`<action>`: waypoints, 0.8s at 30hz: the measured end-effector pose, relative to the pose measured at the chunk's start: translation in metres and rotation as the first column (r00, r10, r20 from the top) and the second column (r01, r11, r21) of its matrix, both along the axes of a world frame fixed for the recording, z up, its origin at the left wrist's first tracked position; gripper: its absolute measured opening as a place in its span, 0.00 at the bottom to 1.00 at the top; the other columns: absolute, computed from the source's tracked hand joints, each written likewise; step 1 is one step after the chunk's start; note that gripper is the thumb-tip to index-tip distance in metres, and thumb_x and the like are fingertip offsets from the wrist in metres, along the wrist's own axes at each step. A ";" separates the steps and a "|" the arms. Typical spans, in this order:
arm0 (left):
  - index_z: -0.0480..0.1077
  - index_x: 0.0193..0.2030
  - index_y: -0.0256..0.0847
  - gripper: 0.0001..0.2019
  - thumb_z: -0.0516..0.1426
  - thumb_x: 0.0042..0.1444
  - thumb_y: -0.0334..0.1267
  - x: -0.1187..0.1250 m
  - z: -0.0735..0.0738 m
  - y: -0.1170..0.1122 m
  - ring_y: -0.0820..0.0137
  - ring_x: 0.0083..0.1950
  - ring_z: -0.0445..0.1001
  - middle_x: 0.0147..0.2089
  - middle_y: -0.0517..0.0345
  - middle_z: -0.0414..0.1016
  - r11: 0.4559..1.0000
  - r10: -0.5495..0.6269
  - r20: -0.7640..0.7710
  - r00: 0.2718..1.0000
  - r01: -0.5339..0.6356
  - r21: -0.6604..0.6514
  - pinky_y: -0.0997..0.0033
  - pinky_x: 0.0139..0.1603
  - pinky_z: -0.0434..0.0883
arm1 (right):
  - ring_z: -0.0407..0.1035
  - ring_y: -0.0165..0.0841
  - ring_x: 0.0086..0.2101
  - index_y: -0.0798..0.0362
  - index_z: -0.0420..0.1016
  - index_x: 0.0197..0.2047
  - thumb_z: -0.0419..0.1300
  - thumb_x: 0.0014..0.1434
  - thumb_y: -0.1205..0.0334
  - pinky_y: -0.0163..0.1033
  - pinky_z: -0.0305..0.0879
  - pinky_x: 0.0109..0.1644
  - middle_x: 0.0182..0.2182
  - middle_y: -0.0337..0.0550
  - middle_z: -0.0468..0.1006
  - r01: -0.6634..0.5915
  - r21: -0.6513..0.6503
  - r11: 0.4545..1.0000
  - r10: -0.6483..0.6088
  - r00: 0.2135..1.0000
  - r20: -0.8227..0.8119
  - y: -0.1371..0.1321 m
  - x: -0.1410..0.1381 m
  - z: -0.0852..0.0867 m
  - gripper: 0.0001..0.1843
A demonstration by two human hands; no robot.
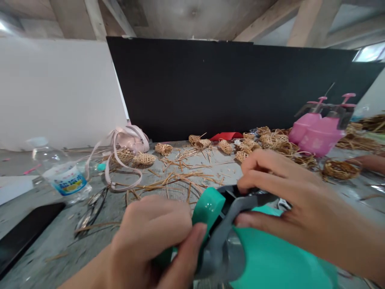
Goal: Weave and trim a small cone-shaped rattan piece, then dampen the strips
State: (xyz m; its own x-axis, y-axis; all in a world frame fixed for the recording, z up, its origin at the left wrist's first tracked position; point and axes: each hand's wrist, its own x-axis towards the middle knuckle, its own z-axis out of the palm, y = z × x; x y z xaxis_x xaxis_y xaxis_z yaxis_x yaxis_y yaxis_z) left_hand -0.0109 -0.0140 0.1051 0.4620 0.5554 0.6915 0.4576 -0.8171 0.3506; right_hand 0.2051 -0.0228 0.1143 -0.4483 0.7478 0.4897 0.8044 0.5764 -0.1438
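A green pump spray bottle [279,249] with a grey head lies tilted in front of me, its body toward the lower right. My left hand [156,237] is closed around the green pump handle [209,206] at its top, thumb along the near side. On the grey trigger part [234,212], my right hand [285,196] grips with fingers over it and thumb below. Its palm hides part of the bottle. Thin split strips [177,176] lie on the table just beyond my hands.
Small woven baskets [164,149] are scattered along the back. Two pink spray bottles [319,134] stand at right, near another person's hand [373,162] beside a basket [341,169]. At left are a water bottle [64,172], glasses [92,210], a phone [30,230] and a pink bag [134,138].
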 end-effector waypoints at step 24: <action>0.48 0.17 0.39 0.18 0.46 0.57 0.35 0.025 -0.024 0.045 0.78 0.20 0.48 0.18 0.67 0.46 0.852 -0.073 0.232 0.970 0.182 -0.492 0.75 0.19 0.49 | 0.71 0.32 0.20 0.38 0.62 0.49 0.46 0.63 0.46 0.35 0.62 0.17 0.27 0.30 0.79 0.098 0.270 0.958 -0.081 0.994 -0.075 -0.007 0.001 -0.035 0.14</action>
State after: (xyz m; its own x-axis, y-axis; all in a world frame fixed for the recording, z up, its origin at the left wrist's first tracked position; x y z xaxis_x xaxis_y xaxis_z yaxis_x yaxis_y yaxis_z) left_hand 0.0141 0.0307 0.0812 0.4376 0.7980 0.4144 0.2387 -0.5474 0.8021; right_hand 0.2060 -0.0295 0.0791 -0.3478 0.6178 0.7053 0.8489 0.5268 -0.0428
